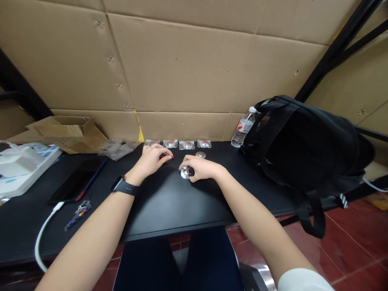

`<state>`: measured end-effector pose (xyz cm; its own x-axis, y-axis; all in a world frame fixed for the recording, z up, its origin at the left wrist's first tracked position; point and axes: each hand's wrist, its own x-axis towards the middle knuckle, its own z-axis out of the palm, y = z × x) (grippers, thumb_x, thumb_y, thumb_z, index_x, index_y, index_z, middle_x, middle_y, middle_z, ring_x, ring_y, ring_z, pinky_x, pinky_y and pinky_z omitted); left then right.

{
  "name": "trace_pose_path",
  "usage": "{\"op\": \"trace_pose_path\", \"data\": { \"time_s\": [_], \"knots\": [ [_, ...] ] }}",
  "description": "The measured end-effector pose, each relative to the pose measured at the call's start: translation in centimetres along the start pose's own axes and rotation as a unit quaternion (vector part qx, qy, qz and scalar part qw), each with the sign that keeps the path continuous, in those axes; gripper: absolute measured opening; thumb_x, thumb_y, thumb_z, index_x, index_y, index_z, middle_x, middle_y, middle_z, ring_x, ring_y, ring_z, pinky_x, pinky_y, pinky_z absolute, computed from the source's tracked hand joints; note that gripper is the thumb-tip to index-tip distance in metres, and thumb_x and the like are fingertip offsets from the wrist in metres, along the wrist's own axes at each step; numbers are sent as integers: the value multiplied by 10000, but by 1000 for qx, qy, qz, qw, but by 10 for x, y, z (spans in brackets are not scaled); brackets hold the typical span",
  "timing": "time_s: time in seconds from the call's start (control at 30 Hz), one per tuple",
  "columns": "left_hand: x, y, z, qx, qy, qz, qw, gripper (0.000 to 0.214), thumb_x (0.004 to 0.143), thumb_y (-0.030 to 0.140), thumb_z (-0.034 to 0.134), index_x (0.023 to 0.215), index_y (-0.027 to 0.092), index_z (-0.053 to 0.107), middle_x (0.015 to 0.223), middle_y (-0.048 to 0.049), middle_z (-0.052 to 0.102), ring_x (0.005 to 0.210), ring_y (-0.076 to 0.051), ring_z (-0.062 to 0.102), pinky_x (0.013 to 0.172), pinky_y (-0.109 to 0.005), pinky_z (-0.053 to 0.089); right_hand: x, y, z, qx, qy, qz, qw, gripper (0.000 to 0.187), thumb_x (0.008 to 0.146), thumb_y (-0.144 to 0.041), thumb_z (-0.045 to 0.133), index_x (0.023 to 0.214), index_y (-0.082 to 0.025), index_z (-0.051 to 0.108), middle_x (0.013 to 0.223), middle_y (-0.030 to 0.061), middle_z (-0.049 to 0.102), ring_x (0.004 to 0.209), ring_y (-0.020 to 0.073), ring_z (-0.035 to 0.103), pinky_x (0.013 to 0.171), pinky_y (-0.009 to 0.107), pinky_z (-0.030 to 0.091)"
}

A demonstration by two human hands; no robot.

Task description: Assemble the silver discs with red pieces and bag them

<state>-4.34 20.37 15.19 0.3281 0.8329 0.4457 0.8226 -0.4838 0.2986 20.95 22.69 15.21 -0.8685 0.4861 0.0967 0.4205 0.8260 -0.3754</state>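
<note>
A white sleeve (303,281) and two bare forearms are reaching out from the bottom edge, above knees in dark trousers (182,262). The right hand (201,167) is resting on the black surface (169,202), its fingers curling around a round metal disc (187,172) and gripping it with its flat face turned toward the camera. Just to its left, the left hand (153,159) is lying palm down with its fingertips closing on a small red piece (166,158), which is mostly hidden under the fingers. A dark watch (125,187) is sitting on the left wrist. A second disc (200,154) is lying flat just beyond the right hand, apart from it. Behind both hands, four clear packets (178,144) are lying side by side in a row against the cardboard wall (194,68), each showing a similar disc inside. To the right of the row, a water bottle (243,128) is standing upright, touching a black backpack (306,145) that is slumping over the right end of the surface with its strap hanging off the edge. Off to the left, a dark phone (74,182) is lying flat, with a key ring (78,214) and a white cable (45,230) nearer the front edge. Farther left, white boxes (21,165) are lying stacked, and an open cardboard box (68,131) is standing at the wall.
</note>
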Motion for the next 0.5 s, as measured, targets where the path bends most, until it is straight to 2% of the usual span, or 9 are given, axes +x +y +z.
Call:
{"op": "trace_pose_path", "data": {
  "time_s": [0.2, 0.3, 0.4, 0.5],
  "knots": [
    [-1, 0, 1, 8, 14, 1, 1000, 116, 947, 325, 630, 921, 270, 728, 1031, -30, 745, 1117, -263, 579, 964, -429, 342, -2, -2, -4, -13, -51, -21, 998, 529, 600, -77, 803, 1118, -151, 730, 1146, 94, 649, 951, 230, 644, 850, 306, 500],
    [-2, 3, 2, 13, 25, 9, 1000, 111, 952, 321, 632, 916, 270, 725, 1141, -34, 714, 1165, -270, 551, 964, -438, 338, -2, -6, -4, -37, -43, -21, 998, 498, 607, -92, 803, 1096, -161, 739, 1112, 88, 672, 923, 228, 653, 823, 304, 501],
    [-3, 4, 3, 21, 44, 4, 999, 113, 947, 325, 642, 912, 279, 739, 1233, -37, 669, 1218, -286, 513, 970, -454, 342, -1, -9, -3, -53, 33, -16, 998, 454, 639, -132, 796, 1087, -173, 736, 1076, 85, 705, 954, 248, 662, 839, 329, 494],
    [-2, 4, 4, 21, 64, -10, 998, 120, 938, 346, 653, 906, 282, 750, 1251, -41, 646, 1222, -297, 499, 975, -469, 355, 2, -8, 0, -14, 165, 7, 986, 450, 710, -172, 772, 1154, -197, 703, 1113, 80, 724, 1008, 250, 665, 881, 355, 489]
  ]
}}
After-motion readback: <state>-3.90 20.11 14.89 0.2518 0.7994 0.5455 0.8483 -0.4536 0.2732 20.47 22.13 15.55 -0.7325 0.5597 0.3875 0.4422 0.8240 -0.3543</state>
